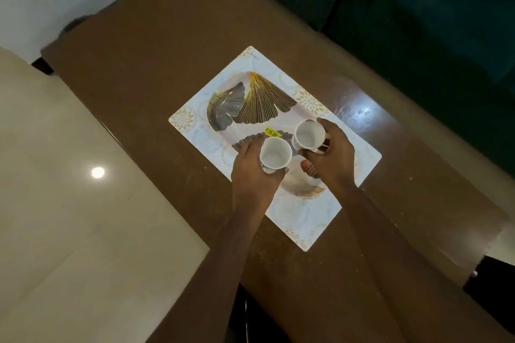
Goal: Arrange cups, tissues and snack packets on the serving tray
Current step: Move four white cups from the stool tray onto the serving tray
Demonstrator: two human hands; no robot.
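You have a white cup in each hand, both above the serving tray [195, 131], a white rectangular tray printed with gold and grey fan-shaped leaves that lies diagonally on the brown table [156, 44]. Your left hand [250, 172] is curled around the nearer cup [275, 152], fingers wrapped on its side, over the tray's near long edge. Your right hand [331, 156] grips the second cup [309, 135] from its far side, just beside the first, over the middle of the tray. Both cups are upright with open mouths showing pale insides.

A small yellow price sticker [273, 132] sits on the tray, right next to both cups. The rest of the tray and the table around it carry nothing else you can see. A dark green sofa [418, 22] runs along the table's far edge, and pale glossy floor [69, 175] lies off its left edge.

Your hands hide the cups' bases, so you cannot tell whether either one touches the tray. Your forearms cover the tray's near part.
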